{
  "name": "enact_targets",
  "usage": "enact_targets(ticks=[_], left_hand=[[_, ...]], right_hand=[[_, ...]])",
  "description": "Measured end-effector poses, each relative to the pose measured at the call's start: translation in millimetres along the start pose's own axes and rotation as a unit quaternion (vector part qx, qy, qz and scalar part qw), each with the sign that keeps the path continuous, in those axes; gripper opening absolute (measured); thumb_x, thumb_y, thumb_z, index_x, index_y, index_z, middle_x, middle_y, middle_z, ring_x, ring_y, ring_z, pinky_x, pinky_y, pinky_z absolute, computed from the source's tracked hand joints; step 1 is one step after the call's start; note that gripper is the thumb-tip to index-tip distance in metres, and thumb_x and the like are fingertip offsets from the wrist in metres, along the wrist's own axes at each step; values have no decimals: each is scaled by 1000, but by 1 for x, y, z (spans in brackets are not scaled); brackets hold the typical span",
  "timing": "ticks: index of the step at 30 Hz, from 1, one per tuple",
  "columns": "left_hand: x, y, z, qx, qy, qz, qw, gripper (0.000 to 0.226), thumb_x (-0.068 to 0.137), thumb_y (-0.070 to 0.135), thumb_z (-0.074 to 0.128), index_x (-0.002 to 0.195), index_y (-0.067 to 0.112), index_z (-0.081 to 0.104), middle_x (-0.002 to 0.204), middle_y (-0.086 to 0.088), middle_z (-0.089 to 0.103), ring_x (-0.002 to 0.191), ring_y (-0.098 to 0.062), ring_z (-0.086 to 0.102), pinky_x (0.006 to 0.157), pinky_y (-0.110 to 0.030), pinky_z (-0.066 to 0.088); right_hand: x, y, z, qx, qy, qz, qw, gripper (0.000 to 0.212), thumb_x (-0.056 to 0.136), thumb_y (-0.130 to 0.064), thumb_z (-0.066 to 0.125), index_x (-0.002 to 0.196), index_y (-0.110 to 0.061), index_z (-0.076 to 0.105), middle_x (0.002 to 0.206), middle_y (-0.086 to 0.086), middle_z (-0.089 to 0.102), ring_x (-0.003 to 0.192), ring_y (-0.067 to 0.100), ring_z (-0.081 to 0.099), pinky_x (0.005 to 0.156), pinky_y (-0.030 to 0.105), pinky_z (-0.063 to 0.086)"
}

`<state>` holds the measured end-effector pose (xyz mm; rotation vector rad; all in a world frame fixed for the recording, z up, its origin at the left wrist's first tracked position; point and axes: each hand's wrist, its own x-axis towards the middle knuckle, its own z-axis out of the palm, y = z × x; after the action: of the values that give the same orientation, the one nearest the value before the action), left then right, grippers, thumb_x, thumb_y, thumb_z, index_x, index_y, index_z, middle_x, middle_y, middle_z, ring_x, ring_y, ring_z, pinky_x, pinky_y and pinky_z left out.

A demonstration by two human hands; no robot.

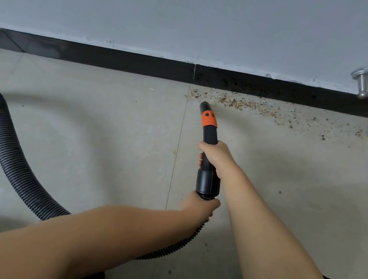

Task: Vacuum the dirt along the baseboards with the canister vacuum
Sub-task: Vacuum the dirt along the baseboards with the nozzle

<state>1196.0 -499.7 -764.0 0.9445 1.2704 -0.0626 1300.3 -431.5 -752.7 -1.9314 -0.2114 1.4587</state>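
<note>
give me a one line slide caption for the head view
Right hand and left hand aim the vacuum nozzle at dirt scattered along the black baseboard.

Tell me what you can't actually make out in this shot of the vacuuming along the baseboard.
Head view only:
- Canister: the hose runs off the left edge, so the body is out of frame.
- Nozzle mouth: faces away, so contact with the dirt is unclear.
- Hose middle: hidden behind the left hand and forearm.
- Right hand fingers: mostly wrapped out of sight behind the wand.
- Dirt's extent: continues toward the right edge.
</note>
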Motion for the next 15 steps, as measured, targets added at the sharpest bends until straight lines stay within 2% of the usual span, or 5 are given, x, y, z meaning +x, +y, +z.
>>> enact_targets(ticks=[8, 15], left_hand=[[11, 3, -27, -3, 90, 10, 996, 14, 82, 22, 62, 91, 14, 56, 67, -3, 58, 56, -15, 52, 57, -23, 45], [17, 3, -6, 47, 56, 1, 997, 19, 80, 21, 61, 97, 15, 56, 68, -2, 59, 54, -14, 52, 59, -24, 46]], right_hand=[[13, -18, 38, -16, -50, -21, 998, 11, 83, -6, 54, 92, -9, 48, 64, 6, 53, 46, 18, 50, 49, 25, 47], [14, -7, 5, 15, -15, -5, 1000, 10, 85, -6, 53, 92, -9, 48, 65, 6, 52, 47, 18, 50, 49, 26, 46]])
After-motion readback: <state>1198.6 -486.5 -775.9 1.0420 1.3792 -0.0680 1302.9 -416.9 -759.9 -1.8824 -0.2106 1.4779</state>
